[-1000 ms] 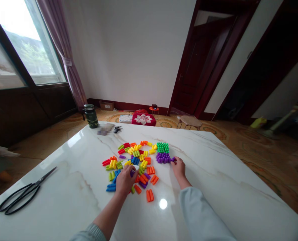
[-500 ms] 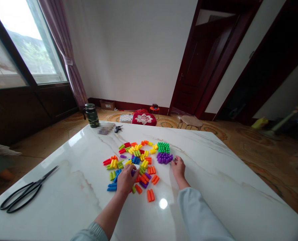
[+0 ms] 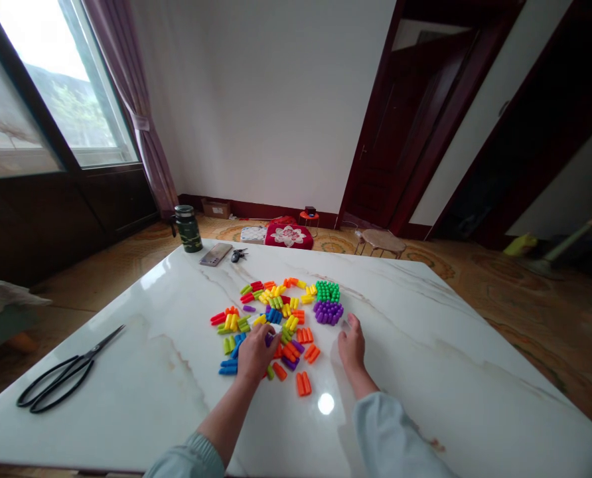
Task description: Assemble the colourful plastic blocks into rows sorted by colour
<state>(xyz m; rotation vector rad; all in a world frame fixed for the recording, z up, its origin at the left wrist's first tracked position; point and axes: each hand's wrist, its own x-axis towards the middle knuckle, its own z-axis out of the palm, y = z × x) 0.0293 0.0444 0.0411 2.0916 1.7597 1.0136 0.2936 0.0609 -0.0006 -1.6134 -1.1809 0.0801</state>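
Small bullet-shaped plastic pieces in several colours lie in a loose heap on the white marbled table [image 3: 405,345]. My left hand [image 3: 256,352] is over the near part of the heap, fingers bent around a purple plastic piece [image 3: 269,339] that they partly hide. To the right, a block of upright purple pieces [image 3: 328,313] stands against a block of upright green pieces [image 3: 328,291]. Just right of the purple block is my right hand [image 3: 352,342], its thumb and forefinger apart with nothing visible between them. A pair of orange pieces [image 3: 303,384] lies nearest me.
Black-handled scissors [image 3: 72,372] lie at the left of the table. Along the far left edge are a camouflage flask [image 3: 189,229], a phone [image 3: 216,254] and keys [image 3: 237,255]. Beyond the table stand a round stool [image 3: 383,240] and a red flowered cushion [image 3: 289,236].
My right hand has drawn slightly away from the purple block, and the purple piece at its fingertips now stands with the block. My left hand stays over the heap. The view has shifted slightly.
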